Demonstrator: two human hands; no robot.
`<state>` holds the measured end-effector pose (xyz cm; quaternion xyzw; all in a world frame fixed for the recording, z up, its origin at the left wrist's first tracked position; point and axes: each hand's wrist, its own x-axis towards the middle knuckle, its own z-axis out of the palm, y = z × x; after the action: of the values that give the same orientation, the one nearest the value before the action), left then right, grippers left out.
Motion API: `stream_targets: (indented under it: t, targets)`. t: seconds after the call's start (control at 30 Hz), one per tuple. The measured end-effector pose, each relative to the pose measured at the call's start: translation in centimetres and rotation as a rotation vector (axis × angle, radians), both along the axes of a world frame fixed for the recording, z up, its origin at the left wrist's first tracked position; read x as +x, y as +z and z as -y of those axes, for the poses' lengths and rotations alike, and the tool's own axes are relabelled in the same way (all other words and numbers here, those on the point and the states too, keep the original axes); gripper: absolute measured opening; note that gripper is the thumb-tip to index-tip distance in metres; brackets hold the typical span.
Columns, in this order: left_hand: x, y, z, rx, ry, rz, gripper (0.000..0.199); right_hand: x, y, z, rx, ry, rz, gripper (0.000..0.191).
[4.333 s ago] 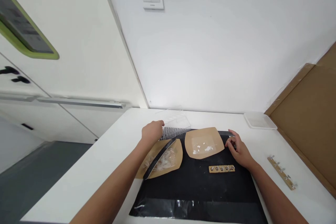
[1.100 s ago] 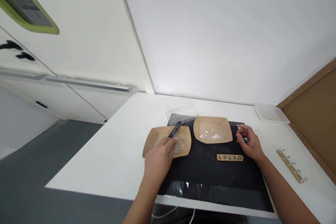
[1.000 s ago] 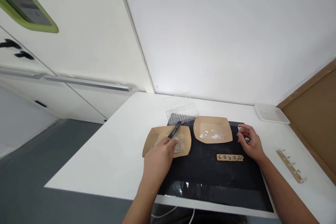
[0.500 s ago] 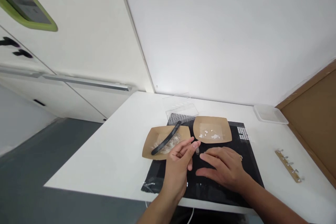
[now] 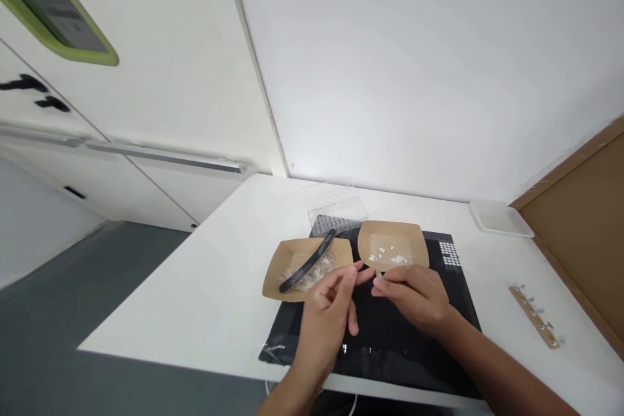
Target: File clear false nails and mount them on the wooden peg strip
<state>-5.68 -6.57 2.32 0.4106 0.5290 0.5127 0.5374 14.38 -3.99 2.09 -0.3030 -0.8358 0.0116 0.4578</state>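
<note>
My right hand (image 5: 414,296) pinches a small clear nail tip (image 5: 379,275) between thumb and fingers, over the black mat (image 5: 375,351). Close beside it, my left hand (image 5: 331,299) has its thumb pressed to the index finger, while another fingertip reaches almost to the nail tip. Anything in that left pinch is too small to make out. A black curved nail file (image 5: 308,262) lies across the left cardboard tray (image 5: 273,273), above a heap of clear nail tips (image 5: 316,271). Small white pieces (image 5: 400,259) lie in the right cardboard tray (image 5: 420,244).
Behind the trays stands a clear plastic holder (image 5: 358,208). A sheet of white dots (image 5: 449,253) lies at the mat's right edge. Farther right are a wooden strip with metal pegs (image 5: 535,316) and a shallow translucent container (image 5: 502,220) by the brown board.
My right hand has closed its fingers and moved up to pinch the nail tip that hung at my left fingertips. My left thumb has drawn back a little. The view has tilted slightly.
</note>
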Motion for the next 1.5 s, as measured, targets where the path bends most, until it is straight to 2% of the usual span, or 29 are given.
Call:
stream_targets:
  t: [0.03,0.1,0.17,0.23,0.33,0.47,0.67,0.73,0.83,0.9,0.97,1.07,1.17,1.33,1.5]
  targets:
    - [-0.9,-0.1,-0.1,0.081,0.050,-0.185,0.050,0.3,0.1,-0.2,-0.002,-0.008,-0.031,0.024]
    - [-3.1,-0.5,-0.6,0.257,0.238,-0.622,0.041,1.3,0.2,-0.7,0.014,-0.022,-0.080,0.017]
    - [-5.5,-1.2,-1.6,0.312,0.401,-1.014,0.039,2.5,-0.4,-1.2,-0.073,-0.076,-0.148,0.008]
    - [-7.6,-2.2,-2.9,0.378,0.368,-1.215,0.046,3.7,-1.6,-1.6,-0.210,-0.163,-0.249,0.004]
    - [-9.4,-3.7,-4.6,0.421,0.206,-1.365,0.049,5.3,-3.6,-2.0,-0.433,-0.228,-0.431,0.006]
    - [-9.6,-5.0,-5.9,0.349,0.036,-1.475,0.042,6.3,-5.0,-2.4,-0.491,-0.201,-0.577,0.012]
    - [-9.6,-5.3,-6.9,0.306,-0.068,-1.483,0.042,6.5,-4.7,-2.9,-0.548,-0.133,-0.681,0.017]
    - [-9.7,-5.1,-6.9,0.315,-0.055,-1.489,0.044,6.4,-4.5,-2.9,-0.585,-0.136,-0.716,0.018]
    - [-8.9,-4.3,-6.4,0.384,0.032,-1.443,0.046,6.0,-4.2,-2.7,-0.656,-0.130,-0.774,0.022]
    - [-7.4,-3.3,-5.7,0.495,0.040,-1.290,0.042,5.5,-4.1,-2.5,-0.713,-0.100,-0.792,0.023]
    - [-5.1,-2.2,-4.7,0.556,-0.052,-1.042,0.035,5.0,-4.2,-2.1,-0.788,-0.056,-0.779,0.023]
    - [-1.3,-0.5,-3.2,0.518,-0.290,-0.703,0.031,4.3,-4.3,-1.6,-0.860,0.016,-0.744,0.021]
    - [1.3,0.6,-2.5,0.485,-0.380,-0.570,0.030,3.9,-4.2,-1.2,-0.845,0.092,-0.723,0.018]
    - [2.5,0.8,-2.6,0.473,-0.396,-0.477,0.019,3.7,-3.6,-0.9,-0.796,0.187,-0.645,0.018]
    - [2.6,0.1,-2.6,0.316,-0.356,-0.326,0.019,3.2,-3.6,-0.5,-0.801,0.092,-0.658,0.016]
